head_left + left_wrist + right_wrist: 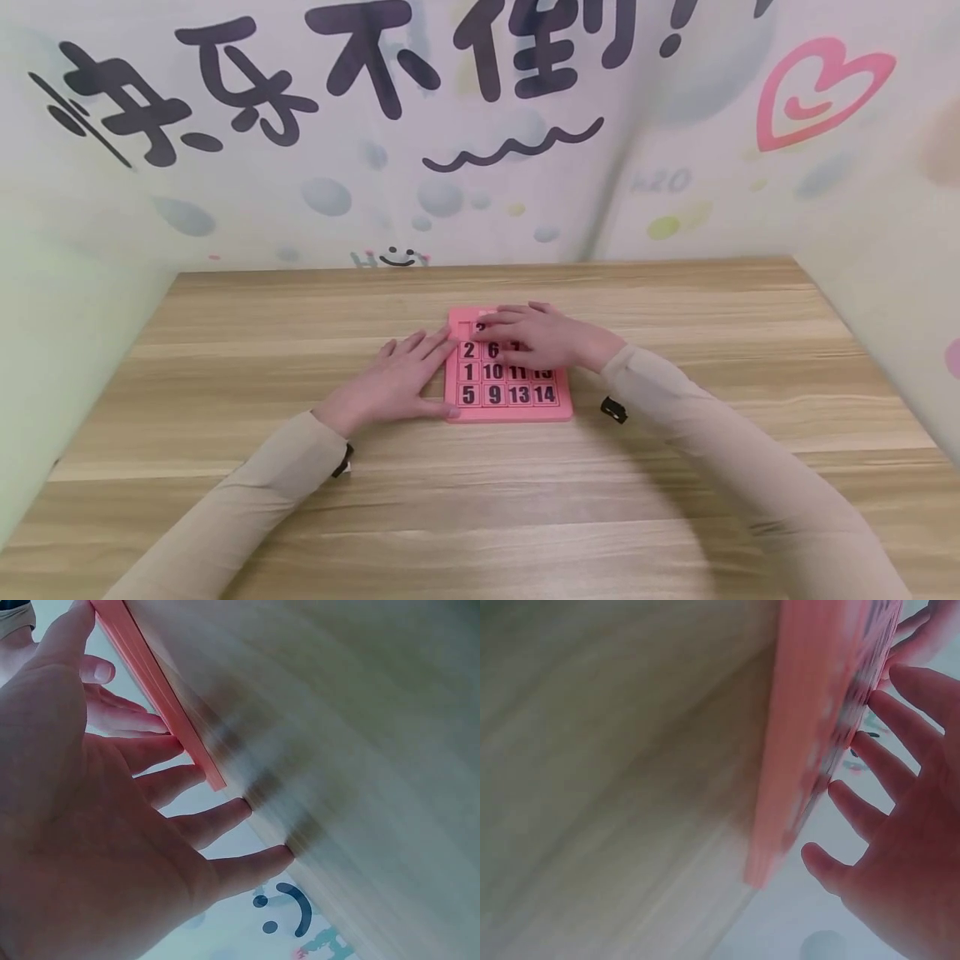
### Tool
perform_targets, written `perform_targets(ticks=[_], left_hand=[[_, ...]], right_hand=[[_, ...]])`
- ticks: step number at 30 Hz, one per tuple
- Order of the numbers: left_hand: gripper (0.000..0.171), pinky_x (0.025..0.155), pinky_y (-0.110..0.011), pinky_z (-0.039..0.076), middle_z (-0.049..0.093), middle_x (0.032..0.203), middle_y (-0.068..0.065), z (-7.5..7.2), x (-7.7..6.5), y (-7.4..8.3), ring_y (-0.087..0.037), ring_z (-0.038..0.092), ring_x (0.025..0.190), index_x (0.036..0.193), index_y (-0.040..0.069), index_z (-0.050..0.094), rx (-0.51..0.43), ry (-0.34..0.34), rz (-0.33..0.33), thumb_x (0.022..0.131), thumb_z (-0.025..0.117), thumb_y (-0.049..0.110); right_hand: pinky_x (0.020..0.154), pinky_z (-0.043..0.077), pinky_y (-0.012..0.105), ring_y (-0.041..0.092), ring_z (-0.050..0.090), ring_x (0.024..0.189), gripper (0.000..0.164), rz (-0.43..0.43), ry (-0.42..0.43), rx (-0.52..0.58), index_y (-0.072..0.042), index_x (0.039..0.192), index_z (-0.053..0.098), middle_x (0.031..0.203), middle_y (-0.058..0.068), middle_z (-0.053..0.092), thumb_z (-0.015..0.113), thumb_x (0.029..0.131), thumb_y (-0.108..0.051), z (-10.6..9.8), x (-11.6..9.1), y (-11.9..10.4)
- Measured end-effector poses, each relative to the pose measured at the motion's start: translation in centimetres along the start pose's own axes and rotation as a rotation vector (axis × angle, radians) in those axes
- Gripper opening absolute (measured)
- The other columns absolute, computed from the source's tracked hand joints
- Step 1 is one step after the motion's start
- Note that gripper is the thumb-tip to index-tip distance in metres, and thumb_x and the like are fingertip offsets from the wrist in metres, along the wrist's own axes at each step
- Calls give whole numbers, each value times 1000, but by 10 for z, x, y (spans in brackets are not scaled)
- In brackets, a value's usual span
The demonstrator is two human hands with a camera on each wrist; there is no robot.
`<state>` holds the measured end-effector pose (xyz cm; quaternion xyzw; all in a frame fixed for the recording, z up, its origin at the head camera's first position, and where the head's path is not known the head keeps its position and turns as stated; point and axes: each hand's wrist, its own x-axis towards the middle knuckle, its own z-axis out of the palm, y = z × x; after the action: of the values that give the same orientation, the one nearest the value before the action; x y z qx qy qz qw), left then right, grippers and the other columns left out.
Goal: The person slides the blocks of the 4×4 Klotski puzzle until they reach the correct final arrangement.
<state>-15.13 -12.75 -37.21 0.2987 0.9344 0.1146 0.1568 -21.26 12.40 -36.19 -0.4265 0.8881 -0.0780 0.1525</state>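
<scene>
A pink sliding number puzzle [510, 414] lies flat on the wooden table, its square tiles printed with black numbers. Along its left edge rests my left hand [393, 385], fingers spread and thumb at the lower left corner. In the left wrist view, some fingertips meet the pink side wall [161, 697] while others reach the table. My right hand [555, 336] is over the upper right tiles, hiding several of them, with fingers loosely extended and fingertips at the tile faces. The bottom row reads 5, 9, 13, 14. At the top left corner, a slot [463, 328] shows no number.
The wooden table [465, 508] extends around the puzzle on every side. A white wall [262, 208] with black characters and a pink heart stands behind it. Black clips [614, 409] sit at both wrists, beside beige sleeves.
</scene>
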Motion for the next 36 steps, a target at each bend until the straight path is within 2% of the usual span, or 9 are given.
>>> perform_targets(ticks=[6,11,22,30,36], left_hand=[[100,110,-66,12,10,161,-12,0,1,0,-42,12,143,155,8,20,9,-1,1,83,60,65],[102,109,-66,11,9,161,-11,0,1,1,-41,13,143,155,8,20,-20,7,-12,81,64,64],[105,109,-66,14,10,161,-12,4,4,-1,-40,13,143,155,9,20,2,14,-22,80,60,70],[104,109,-66,13,10,161,-12,3,2,1,-40,13,143,155,8,20,-5,7,-29,81,60,69],[103,109,-67,13,10,161,-12,3,2,1,-40,14,143,155,8,20,-1,12,-22,81,59,69]], right_hand=[[111,11,64,32,22,143,48,5,18,25,-24,147,44,153,3,36,49,100,-38,1,-9,5],[111,12,64,32,21,143,49,22,11,49,-24,147,44,153,4,35,49,100,-39,0,-12,8],[112,15,60,34,24,141,49,-54,28,89,-17,144,48,151,9,37,55,98,-31,0,-9,12],[112,14,62,34,22,142,52,-39,26,64,-18,147,44,154,5,33,53,98,-33,2,-10,7],[113,10,60,33,22,142,52,-80,31,30,-18,148,42,154,5,34,51,99,-34,3,-15,-2]])
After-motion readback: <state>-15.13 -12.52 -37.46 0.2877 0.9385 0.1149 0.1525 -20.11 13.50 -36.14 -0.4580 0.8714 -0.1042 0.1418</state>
